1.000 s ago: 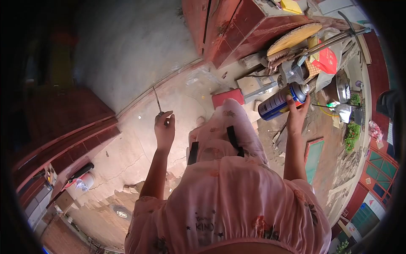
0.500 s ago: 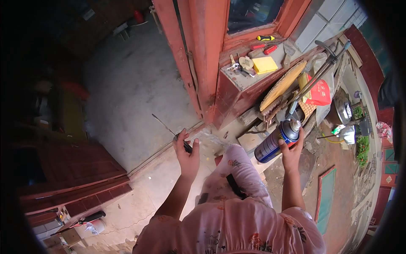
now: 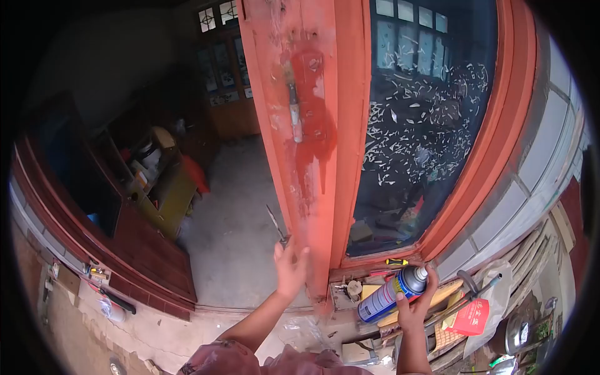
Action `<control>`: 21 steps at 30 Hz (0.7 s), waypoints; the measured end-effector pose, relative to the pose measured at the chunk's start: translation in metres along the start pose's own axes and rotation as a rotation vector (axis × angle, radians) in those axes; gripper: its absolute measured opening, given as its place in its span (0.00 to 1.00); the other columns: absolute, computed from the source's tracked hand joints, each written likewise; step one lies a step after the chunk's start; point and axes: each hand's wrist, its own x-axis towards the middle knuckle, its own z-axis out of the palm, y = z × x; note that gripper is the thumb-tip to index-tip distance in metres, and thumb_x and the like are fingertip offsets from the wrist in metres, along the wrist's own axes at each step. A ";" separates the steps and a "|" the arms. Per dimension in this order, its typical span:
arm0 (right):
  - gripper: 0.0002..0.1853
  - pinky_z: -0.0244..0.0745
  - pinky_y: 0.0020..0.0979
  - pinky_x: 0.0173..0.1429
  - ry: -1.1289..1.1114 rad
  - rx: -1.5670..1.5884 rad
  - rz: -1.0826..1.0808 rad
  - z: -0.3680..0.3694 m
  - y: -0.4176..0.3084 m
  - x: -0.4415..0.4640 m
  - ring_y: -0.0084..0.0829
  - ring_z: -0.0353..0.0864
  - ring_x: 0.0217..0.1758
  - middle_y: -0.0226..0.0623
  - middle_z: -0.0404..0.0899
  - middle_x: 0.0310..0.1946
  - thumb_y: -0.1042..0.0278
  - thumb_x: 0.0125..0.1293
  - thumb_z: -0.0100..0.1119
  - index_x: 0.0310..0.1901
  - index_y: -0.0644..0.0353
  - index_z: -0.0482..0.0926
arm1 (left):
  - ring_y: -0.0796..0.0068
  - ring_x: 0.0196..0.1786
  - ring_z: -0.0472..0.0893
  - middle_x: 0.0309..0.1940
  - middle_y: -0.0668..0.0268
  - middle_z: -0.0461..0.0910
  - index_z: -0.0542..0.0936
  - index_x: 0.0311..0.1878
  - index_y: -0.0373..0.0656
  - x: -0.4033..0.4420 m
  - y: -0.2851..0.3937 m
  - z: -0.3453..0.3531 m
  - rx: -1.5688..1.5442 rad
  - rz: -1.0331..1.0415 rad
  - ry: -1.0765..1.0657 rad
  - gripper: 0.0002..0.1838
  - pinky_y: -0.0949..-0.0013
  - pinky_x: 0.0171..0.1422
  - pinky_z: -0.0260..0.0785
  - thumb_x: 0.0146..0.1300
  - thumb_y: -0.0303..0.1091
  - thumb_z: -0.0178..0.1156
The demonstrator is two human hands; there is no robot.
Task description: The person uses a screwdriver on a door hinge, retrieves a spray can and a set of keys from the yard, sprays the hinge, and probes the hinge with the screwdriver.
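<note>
Thin-shafted tool (image 3: 275,222) nearer painted doorframe (image 3: 306,181)

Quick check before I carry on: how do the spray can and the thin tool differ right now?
The spray can is thick and blue with a printed label; the thin tool has a narrow, plain shaft. The can leans up to the right, while the tool's tip leans up to the left. Both are held, the can in the right hand, the tool in the left.

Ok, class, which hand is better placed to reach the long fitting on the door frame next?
Probably the left hand: it appears nearer the fitting, and its slim tool points upward. The right hand, gripping the spray can, seems farther off.
</note>
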 end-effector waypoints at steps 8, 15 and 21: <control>0.42 0.76 0.37 0.50 0.268 0.673 -0.084 0.008 -0.064 0.099 0.41 0.77 0.48 0.51 0.67 0.55 0.57 0.57 0.64 0.68 0.58 0.51 | 0.58 0.51 0.71 0.48 0.52 0.69 0.68 0.62 0.34 0.001 0.021 -0.012 -0.076 -0.166 -0.073 0.26 0.63 0.60 0.63 0.64 0.35 0.59; 0.35 0.72 0.35 0.54 0.056 0.010 -0.620 0.042 -0.133 0.143 0.41 0.75 0.49 0.48 0.72 0.48 0.75 0.41 0.66 0.56 0.60 0.67 | 0.51 0.50 0.70 0.47 0.49 0.70 0.64 0.66 0.41 -0.003 0.001 0.001 -0.153 -0.079 -0.014 0.27 0.55 0.58 0.62 0.63 0.32 0.56; 0.32 0.76 0.37 0.43 0.049 -0.172 -0.726 0.073 -0.170 0.161 0.43 0.78 0.42 0.44 0.72 0.45 0.73 0.41 0.69 0.53 0.54 0.71 | 0.53 0.50 0.70 0.46 0.52 0.71 0.66 0.65 0.45 -0.003 -0.001 0.001 -0.150 -0.129 -0.016 0.27 0.57 0.60 0.59 0.62 0.34 0.58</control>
